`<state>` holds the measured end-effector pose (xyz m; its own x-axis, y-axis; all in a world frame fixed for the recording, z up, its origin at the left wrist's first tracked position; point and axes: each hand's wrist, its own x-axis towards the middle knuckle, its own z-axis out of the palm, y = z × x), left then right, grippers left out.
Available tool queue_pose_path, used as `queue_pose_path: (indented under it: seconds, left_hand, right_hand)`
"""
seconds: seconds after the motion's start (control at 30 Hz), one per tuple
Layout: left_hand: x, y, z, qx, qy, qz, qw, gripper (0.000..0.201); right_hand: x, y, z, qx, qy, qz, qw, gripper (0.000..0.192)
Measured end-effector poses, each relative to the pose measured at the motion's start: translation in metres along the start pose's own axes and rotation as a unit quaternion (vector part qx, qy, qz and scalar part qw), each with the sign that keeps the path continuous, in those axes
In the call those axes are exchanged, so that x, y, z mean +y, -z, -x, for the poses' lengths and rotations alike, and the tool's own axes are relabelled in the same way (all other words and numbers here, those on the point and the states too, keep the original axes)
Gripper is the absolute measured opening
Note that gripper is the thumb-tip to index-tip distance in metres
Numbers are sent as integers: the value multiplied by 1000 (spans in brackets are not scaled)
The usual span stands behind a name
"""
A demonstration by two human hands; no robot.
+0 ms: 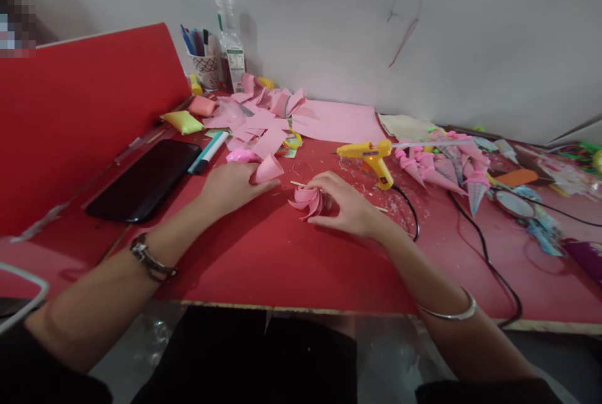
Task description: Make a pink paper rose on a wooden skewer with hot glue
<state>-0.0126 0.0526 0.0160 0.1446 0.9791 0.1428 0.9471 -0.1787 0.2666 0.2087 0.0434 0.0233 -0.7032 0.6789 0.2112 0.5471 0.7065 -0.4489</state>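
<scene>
My left hand (235, 187) is closed at a curled piece of pink paper (269, 169), which shows between thumb and fingers; some fingertips are hidden. Just behind that hand lies a bright pink packet (242, 155). My right hand (348, 203) curves its fingers and thumb round the right side of a pink paper flower (306, 201) with swirled petals, low over the red table. A thin stick (297, 184) shows behind the flower. Beyond my right hand stands a yellow glue gun (369, 154), its small orange light on and its nozzle pointing left.
Pink paper scraps (254, 118) and a pink sheet (336, 120) lie at the back. A black phone (145, 181) and markers (209, 152) are left. Pink paper cones (442, 165) pile up right, near a black cable (484, 253). A glass bottle (230, 46) stands by a pen cup (205, 71).
</scene>
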Motion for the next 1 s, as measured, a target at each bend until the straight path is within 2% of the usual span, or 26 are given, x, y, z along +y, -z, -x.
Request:
queue_pose_path:
  seconds: [0.13, 0.23, 0.3, 0.4, 0.6, 0.7, 1.0]
  left_hand:
    - [1, 0, -1, -1, -2, -19, 1000, 50]
    - [1, 1, -1, -5, -3, -23, 1000, 48]
    - [2, 1, -1, -3, -1, -19, 1000, 48]
    - [2, 1, -1, 2, -2, -15, 1000, 47]
    - [2, 1, -1, -1, -11, -11, 1000, 46]
    - [2, 1, -1, 5, -15, -10, 1000, 46]
    - [1, 1, -1, 5, -18, 2, 1000, 46]
  right_hand:
    - [-1, -3, 0, 18, -16, -19, 1000, 42]
    - [-3, -2, 0, -11, -12, -5, 1000, 48]
    - [-4, -2, 0, -38, -9, 10, 999, 41]
    - [-4, 0, 1, -43, -13, 9, 999, 36]
    - [-5, 3, 1, -74, -22, -1, 997, 47]
    - [-3, 4, 2, -88, -16, 11, 996, 47]
    - [2, -2, 1, -26, 5, 11, 1000, 27]
